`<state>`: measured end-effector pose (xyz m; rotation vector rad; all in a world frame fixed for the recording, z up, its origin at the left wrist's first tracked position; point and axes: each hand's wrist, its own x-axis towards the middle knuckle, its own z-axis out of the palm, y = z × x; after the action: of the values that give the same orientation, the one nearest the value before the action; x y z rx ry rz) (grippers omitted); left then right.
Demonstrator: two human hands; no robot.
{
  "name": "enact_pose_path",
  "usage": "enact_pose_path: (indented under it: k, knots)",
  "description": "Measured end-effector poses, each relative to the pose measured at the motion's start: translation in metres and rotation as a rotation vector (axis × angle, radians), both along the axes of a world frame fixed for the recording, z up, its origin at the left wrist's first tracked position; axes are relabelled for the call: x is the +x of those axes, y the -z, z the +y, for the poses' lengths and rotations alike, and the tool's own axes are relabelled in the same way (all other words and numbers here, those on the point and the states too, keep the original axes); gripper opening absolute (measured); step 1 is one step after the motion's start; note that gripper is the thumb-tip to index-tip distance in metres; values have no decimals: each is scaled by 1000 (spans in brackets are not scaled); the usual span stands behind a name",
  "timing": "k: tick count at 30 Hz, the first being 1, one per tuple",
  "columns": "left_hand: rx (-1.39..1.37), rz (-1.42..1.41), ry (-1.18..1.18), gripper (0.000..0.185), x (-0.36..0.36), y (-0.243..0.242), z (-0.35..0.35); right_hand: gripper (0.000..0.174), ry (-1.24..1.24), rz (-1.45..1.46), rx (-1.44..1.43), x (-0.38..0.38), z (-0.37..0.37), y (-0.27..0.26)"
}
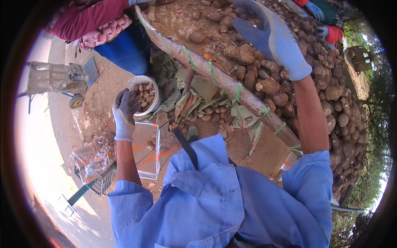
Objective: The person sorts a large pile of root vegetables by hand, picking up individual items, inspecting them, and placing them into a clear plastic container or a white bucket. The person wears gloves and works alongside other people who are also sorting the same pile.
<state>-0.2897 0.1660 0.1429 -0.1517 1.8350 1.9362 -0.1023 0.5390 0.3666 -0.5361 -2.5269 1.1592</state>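
My left hand (125, 107), in a blue-grey coated work glove, is at the near left rim of a white plastic bucket (158, 96). Its fingers are curled, and whether they grip anything is hidden. Small brown taro-like tubers (145, 93) lie inside the bucket. My right hand (268, 34), gloved alike, reaches over a table with a raised wooden edge (214, 74). Thumb and fingers are spread, with nothing seen held between them. Beneath and around that hand lies a large heap of brown, taro-like tubers (268, 86).
Green sacking (198, 90) hangs below the wooden edge. Clear bags with orange stripes stand left, one on a platform scale (104, 179). Beyond is a hand cart (59, 77). A person in a maroon sleeve (96, 18) sits opposite; other gloved hands (315, 11) work at upper right.
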Motion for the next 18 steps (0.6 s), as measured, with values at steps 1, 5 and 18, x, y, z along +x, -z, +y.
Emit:
enact_pose_path:
  k: [1,5,18]
  knots:
    - [-5,117,78,42,5,-18,23,52,88,33,24,16,13,1]
    - [57,627,484,38,56,-96,125,49,307,77,391,112,52,-14]
    - [-409,1698,1460,51,97,-114,361,62,373,-418,494,289,-28,30]
